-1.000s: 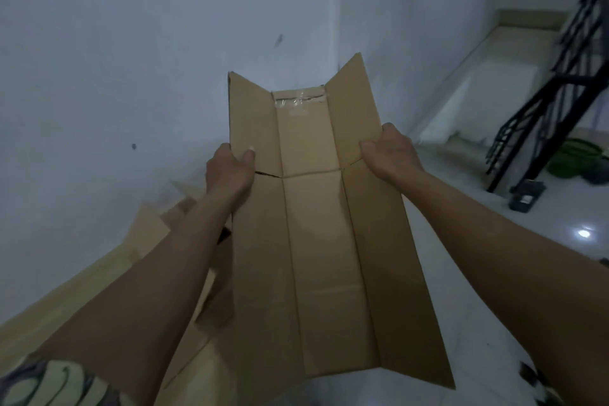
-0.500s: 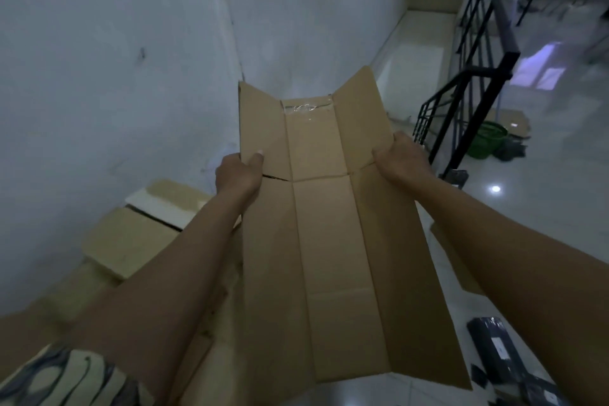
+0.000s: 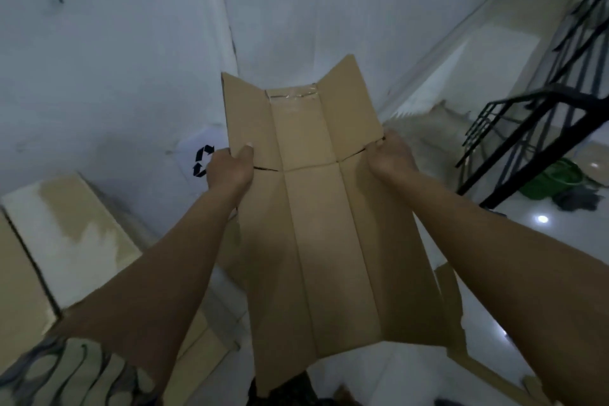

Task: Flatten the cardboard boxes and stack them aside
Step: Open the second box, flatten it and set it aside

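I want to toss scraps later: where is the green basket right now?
In the head view the green basket sits on the floor at the far right, just behind the foot of the black stair railing, beyond the right hand gripping the cardboard.

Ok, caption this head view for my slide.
Both hands, left and right, grip an opened-out cardboard box.

Light: dim, bluish cast.
Glare: small bright spots on the glossy floor (image 3: 542, 218) at right.
Blur: soft at edges.
Distortion: wide-angle bending.
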{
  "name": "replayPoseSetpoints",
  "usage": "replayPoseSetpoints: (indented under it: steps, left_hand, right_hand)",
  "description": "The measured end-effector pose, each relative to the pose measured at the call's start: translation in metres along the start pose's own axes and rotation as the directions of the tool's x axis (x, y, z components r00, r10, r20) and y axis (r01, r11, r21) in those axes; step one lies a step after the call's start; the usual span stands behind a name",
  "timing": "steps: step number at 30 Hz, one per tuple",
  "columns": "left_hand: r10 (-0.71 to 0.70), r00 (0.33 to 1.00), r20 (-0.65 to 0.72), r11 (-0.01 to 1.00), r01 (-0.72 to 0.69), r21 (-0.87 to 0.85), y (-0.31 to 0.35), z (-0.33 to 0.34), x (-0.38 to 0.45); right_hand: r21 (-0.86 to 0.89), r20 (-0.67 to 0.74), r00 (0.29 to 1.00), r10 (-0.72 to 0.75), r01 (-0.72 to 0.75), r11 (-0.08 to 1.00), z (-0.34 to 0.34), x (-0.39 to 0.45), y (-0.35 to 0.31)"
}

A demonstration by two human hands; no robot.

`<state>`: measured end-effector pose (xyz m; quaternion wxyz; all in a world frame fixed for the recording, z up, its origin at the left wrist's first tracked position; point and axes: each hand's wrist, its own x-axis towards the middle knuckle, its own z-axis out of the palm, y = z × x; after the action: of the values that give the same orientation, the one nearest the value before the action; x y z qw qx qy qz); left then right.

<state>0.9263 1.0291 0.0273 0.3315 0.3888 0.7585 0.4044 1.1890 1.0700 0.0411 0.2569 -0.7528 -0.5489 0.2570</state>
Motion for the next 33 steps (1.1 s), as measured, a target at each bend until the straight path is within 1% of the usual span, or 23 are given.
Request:
replayPoseSetpoints:
  steps: [3,6,10,13,15,18,20,22,25,29,33]
  left_hand:
    - [-0.091,0.995,-0.039,0.995,0.092,0.032,-0.008,0.025,0.025]
    - [-0.174,0.982,-0.068,0.985,0.175,0.005,-0.019,0.048,0.049]
    - [-0.231,0.969,-0.087,0.973,0.229,-0.027,-0.043,0.071,0.071]
    - [-0.254,0.955,-0.151,0.966,0.257,-0.001,-0.07,0.085,0.08]
    - [-0.287,0.935,-0.21,0.957,0.29,-0.019,-0.086,0.095,0.086]
    - [-0.357,0.89,-0.284,0.934,0.347,-0.084,-0.108,0.111,0.095]
    - [-0.413,0.843,-0.344,0.91,0.399,-0.112,-0.126,0.125,0.102]
    - [-0.448,0.808,-0.384,0.892,0.435,-0.125,-0.149,0.14,0.112]
    - [-0.521,0.75,-0.407,0.852,0.49,-0.186,-0.19,0.162,0.126]
    - [-0.6,0.642,-0.477,0.791,0.567,-0.23,-0.258,0.193,0.145]
    - [-0.591,0.614,-0.523,0.791,0.568,-0.226,-0.356,0.227,0.168]
  right_hand:
    - [-0.061,0.053,0.998,-0.018,0.021,0.998,0.022,0.044,0.001]
    - [-0.123,0.083,0.996,-0.025,0.035,0.992,0.045,0.077,0.002]
    - [-0.134,0.12,0.992,-0.043,0.059,0.989,0.081,0.109,0.006]
    - [-0.153,0.168,0.982,-0.082,0.109,0.982,0.112,0.127,0.014]
    - [-0.135,0.219,0.967,-0.128,0.16,0.978,0.134,0.14,0.022]
    - [-0.085,0.301,0.94,-0.157,0.19,0.978,0.173,0.157,0.037]
    - [-0.081,0.359,0.92,-0.159,0.201,0.976,0.199,0.166,0.049]
    - [-0.066,0.377,0.908,-0.183,0.224,0.972,0.223,0.177,0.063]
    - [-0.073,0.417,0.88,-0.227,0.281,0.957,0.268,0.197,0.084]
    - [-0.095,0.496,0.834,-0.24,0.327,0.94,0.338,0.217,0.116]
    - [-0.109,0.548,0.799,-0.248,0.363,0.925,0.431,0.229,0.168]
